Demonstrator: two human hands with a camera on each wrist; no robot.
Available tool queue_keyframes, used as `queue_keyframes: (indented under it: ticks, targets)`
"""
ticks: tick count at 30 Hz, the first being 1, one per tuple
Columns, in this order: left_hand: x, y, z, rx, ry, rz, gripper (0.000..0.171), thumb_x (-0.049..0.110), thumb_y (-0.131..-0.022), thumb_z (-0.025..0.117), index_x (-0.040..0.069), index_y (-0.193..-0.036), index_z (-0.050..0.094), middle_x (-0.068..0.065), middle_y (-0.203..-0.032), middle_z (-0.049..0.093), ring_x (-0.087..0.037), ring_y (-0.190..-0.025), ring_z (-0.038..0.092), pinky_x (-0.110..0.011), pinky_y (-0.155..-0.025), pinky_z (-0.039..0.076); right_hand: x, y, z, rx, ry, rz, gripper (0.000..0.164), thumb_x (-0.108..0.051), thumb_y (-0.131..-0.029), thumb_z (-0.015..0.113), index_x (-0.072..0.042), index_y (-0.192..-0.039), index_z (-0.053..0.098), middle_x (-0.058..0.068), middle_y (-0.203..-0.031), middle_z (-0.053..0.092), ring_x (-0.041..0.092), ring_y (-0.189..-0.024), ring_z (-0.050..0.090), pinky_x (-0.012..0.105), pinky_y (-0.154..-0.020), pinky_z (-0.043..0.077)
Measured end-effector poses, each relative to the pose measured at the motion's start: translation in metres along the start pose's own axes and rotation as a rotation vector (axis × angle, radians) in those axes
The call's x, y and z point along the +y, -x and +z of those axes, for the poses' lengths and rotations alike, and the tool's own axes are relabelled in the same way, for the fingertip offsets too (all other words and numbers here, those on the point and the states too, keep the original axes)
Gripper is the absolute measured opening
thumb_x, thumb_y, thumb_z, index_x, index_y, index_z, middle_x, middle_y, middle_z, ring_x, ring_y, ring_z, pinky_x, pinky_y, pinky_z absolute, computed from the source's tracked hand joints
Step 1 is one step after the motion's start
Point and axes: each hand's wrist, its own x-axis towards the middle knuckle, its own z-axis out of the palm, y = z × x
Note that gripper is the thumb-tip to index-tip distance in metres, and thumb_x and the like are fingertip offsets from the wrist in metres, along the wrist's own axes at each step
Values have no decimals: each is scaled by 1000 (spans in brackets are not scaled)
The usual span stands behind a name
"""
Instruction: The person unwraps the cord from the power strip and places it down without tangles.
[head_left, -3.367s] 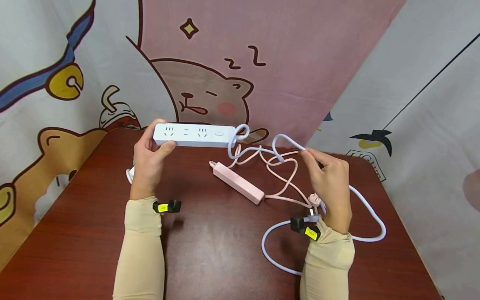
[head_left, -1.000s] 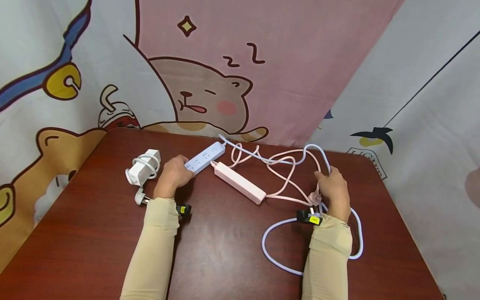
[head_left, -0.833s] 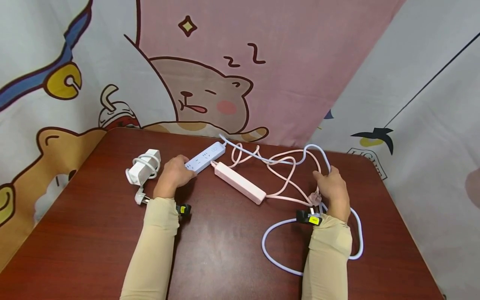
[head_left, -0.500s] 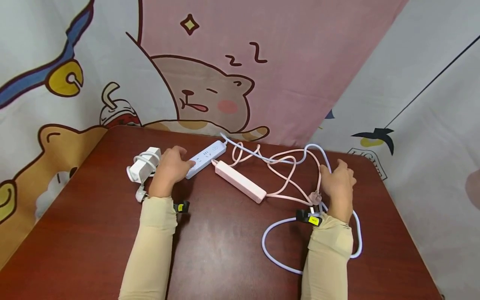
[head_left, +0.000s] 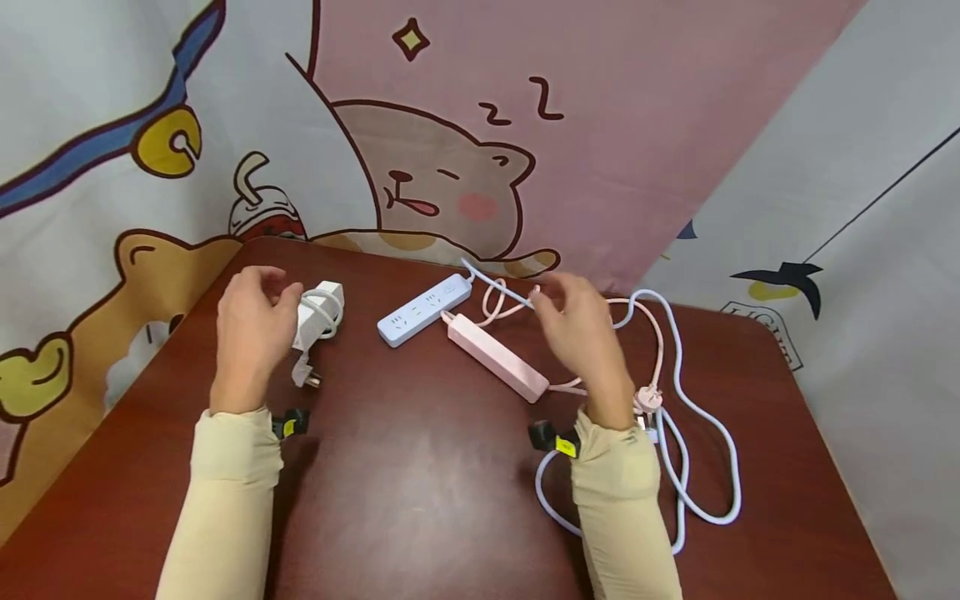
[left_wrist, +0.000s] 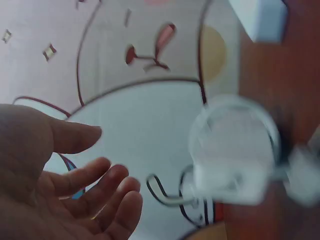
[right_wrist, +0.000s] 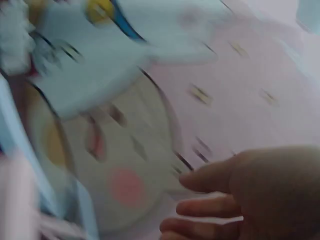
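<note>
My left hand (head_left: 255, 329) hangs in the air just left of a white power strip (head_left: 318, 312) with its cord wound round it. In the left wrist view the fingers of that hand are loosely bent and hold nothing. My right hand (head_left: 581, 329) is raised over the cords at the back, thumb apart from the fingers, gripping nothing. A light blue power strip (head_left: 423, 310) lies at the back of the table, its socket face up. In front of it a pink power strip (head_left: 497, 358) lies slantwise, its near end toward the right hand.
The blue cord (head_left: 731, 467) loops across the right side of the brown table (head_left: 420, 467). A pink plug (head_left: 648, 398) lies beside a blue plug there, and a white plug (head_left: 306, 373) sits below the white strip. A printed curtain (head_left: 637, 125) stands behind the table.
The blue strip, held up earlier, was set down on the table and let go, and its cord was released. My left hand has moved left toward the white strip; my right hand has moved left and up.
</note>
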Motion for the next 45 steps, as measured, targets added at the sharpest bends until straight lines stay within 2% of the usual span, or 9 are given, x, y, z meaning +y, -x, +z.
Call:
queue_keyframes:
  ticks: [4, 9, 13, 17, 23, 29, 34, 39, 45]
  targets:
    - [-21, 3, -4, -52, -50, -36, 58, 42, -103, 53, -4, -138, 51, -28, -126, 55, -43, -114, 52, -56, -93, 42, -33, -23, 53, -216, 20, -127, 41, -24, -101, 60, -2, -136, 61, 16, -123, 69, 30, -116, 64, 45, -104, 48]
    - [-36, 9, 7, -193, -128, -56, 73, 52, -100, 55, -11, -137, 48, -35, -130, 50, -50, -115, 52, -63, -98, 45, -60, -50, 117, -426, 67, -206, 42, -20, -103, 57, -1, -141, 55, 15, -125, 70, 27, -120, 64, 40, -106, 49]
    - [-40, 11, 17, -242, -174, -41, 76, 55, -97, 60, -13, -130, 53, -34, -121, 55, -49, -106, 58, -61, -89, 48, -68, -67, 157, -502, 101, -269, 44, -13, -104, 51, 1, -146, 48, 16, -133, 67, 27, -129, 61, 37, -112, 46]
    - [-40, 13, 24, -257, -189, -25, 73, 54, -96, 62, -12, -128, 54, -29, -114, 59, -44, -99, 60, -57, -84, 50, -71, -78, 181, -482, 174, -288, 47, -9, -104, 49, 0, -149, 44, 15, -143, 61, 26, -135, 57, 35, -115, 44]
    - [-39, 10, 30, -237, -219, 18, 61, 45, -97, 64, -8, -126, 55, -29, -112, 63, -47, -100, 63, -61, -84, 50, -80, -82, 193, -459, 291, -294, 54, -17, -105, 54, -6, -155, 39, 11, -151, 56, 33, -138, 52, 41, -117, 42]
    - [-41, 7, 31, -191, -216, 91, 51, 33, -96, 67, -9, -122, 56, -33, -111, 66, -51, -96, 66, -63, -81, 51, -87, -79, 204, -521, 209, -274, 68, -18, -104, 57, -10, -162, 23, 5, -165, 37, 35, -147, 41, 44, -122, 35]
    - [-41, 7, 27, -155, -173, 114, 46, 24, -96, 67, -9, -126, 56, -33, -117, 66, -51, -101, 66, -62, -87, 52, -86, -78, 209, -512, 100, -254, 68, -20, -104, 59, -6, -161, 24, 12, -163, 39, 32, -149, 40, 39, -124, 33]
    - [-34, 7, 15, -117, -106, 150, 47, 17, -97, 67, -6, -136, 55, -30, -125, 64, -45, -108, 64, -59, -93, 52, -84, -76, 200, -449, -23, -302, 61, -23, -103, 62, -5, -155, 37, 14, -147, 50, 23, -136, 50, 36, -117, 41]
    - [-20, 8, 2, -66, 29, 143, 49, 24, -95, 73, 4, -138, 60, -19, -118, 69, -31, -95, 64, -39, -80, 53, -84, -65, 174, -244, -90, -407, 60, -27, -99, 68, -5, -150, 45, 12, -124, 57, 21, -109, 60, 35, -97, 51]
